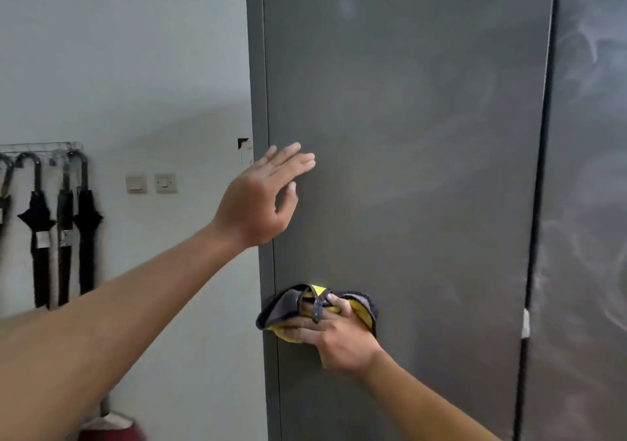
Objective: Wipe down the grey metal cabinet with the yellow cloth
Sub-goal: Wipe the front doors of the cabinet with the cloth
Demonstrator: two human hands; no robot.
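The grey metal cabinet [407,135] fills the right side of the view, its left door facing me and showing faint wipe streaks. My right hand [336,335] presses the yellow cloth [359,311], which has a grey backing, against the lower left part of that door near its edge. My left hand [261,199] is raised higher up with fingers spread, flat against or just off the door's left edge; whether it touches I cannot tell. It holds nothing.
A second cabinet door [587,203] with cloudy smears lies to the right past a dark gap. On the white wall to the left hang several folded black umbrellas [61,230] and two switches [151,183]. A red object [108,430] sits low by the wall.
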